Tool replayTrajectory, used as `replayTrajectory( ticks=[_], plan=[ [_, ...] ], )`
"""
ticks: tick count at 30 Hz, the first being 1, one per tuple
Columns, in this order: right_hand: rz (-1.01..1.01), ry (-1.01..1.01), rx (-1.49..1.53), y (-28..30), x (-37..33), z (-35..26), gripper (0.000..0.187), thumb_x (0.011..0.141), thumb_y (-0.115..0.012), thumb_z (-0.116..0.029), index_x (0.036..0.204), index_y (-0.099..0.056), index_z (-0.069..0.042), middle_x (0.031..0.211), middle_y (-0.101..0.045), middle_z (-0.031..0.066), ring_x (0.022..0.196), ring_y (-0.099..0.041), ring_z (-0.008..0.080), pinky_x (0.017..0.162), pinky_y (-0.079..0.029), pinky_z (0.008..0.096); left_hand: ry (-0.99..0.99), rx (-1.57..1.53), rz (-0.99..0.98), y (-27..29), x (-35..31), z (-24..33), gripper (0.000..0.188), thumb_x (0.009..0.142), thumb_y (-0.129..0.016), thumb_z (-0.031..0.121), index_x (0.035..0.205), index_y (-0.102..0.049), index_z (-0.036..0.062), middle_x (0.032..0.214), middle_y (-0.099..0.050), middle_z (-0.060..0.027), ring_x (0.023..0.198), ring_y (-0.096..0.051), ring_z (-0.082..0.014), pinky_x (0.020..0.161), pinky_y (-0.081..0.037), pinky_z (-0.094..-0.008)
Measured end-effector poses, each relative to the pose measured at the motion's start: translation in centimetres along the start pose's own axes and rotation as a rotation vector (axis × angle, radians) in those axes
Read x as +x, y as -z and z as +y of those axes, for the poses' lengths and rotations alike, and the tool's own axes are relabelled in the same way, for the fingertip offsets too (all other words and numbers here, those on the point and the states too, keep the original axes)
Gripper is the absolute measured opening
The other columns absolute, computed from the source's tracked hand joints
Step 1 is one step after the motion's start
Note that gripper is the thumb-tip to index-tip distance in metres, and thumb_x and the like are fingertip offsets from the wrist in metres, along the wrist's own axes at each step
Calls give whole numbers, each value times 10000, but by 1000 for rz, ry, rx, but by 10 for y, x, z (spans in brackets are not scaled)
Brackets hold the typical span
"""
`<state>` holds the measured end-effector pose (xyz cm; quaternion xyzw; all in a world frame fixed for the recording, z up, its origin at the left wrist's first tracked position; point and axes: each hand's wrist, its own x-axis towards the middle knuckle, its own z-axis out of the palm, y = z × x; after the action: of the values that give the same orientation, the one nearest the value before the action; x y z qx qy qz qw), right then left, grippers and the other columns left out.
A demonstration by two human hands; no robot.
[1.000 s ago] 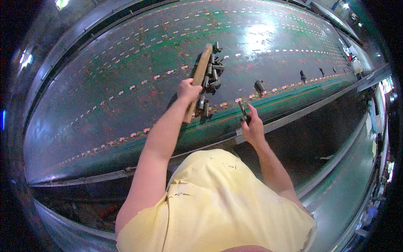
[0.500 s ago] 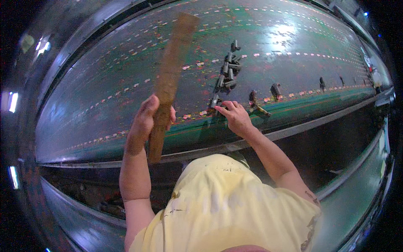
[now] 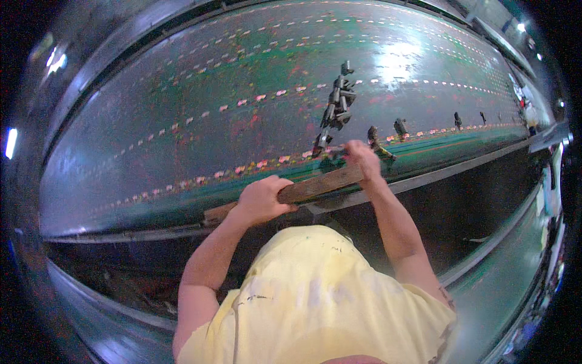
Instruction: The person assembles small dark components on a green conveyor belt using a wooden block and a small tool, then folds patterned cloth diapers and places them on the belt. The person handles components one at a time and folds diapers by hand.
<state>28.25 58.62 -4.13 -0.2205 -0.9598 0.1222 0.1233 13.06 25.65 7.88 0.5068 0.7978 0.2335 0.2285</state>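
**Both hands on the wooden bar at the green tabletop's near edge**

Your left hand [image 3: 262, 199] is clenched around the wooden bar [image 3: 318, 186], its grip sitting toward the bar's left end, with a short stub of wood sticking out past your knuckles on the left. Your right hand [image 3: 362, 159] closes its grip over the bar's other end, up and to the right of the left grip, so the bar slopes upward between them. The bar lies along the metal rail [image 3: 436, 176] at the near edge of the green tabletop [image 3: 182, 109].

Just above your right grip, a cluster of dark metal clamps [image 3: 338, 103] stands up from the tabletop. More single dark clamps [image 3: 400, 127] follow in a row off to the right of that grip. Rows of small pink and white marks [image 3: 260, 97] run across the green surface beyond both grips.
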Motion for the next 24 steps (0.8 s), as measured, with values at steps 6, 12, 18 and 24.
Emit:
replayTrajectory(
  ticks=[6,12,18,24],
  plan=[
    [374,-139,193,59,-55,34,312,924,-810,-13,1221,-736,-73,1114,-791,123,1008,-781,299,921,-623,414,-120,101,89,-65,-2,-15,484,814,-905,441,1143,-774,111,1106,-751,-150,1089,-738,-391,947,-624,-528],
    [532,-325,710,68,-152,56,374,1002,-764,73,1348,-658,-23,1288,-721,89,1093,-734,199,974,-602,317,-173,201,-80,-83,-8,-15,467,824,-869,444,1073,-753,67,1108,-757,-160,1096,-736,-394,940,-625,-535],
    [464,-511,696,72,-211,6,329,1064,-701,45,1380,-659,-37,1351,-722,73,1100,-723,168,940,-613,309,-132,184,-101,-69,-22,-34,477,848,-858,471,1095,-772,73,1127,-773,-182,1120,-753,-402,944,-626,-549],
    [428,-524,626,72,-215,-40,395,1048,-678,60,1427,-683,-51,1375,-728,67,1067,-719,159,915,-614,313,-78,131,-94,-48,-32,-53,533,868,-857,537,1132,-779,82,1135,-783,-185,1117,-756,-420,954,-621,-561]
  ],
)
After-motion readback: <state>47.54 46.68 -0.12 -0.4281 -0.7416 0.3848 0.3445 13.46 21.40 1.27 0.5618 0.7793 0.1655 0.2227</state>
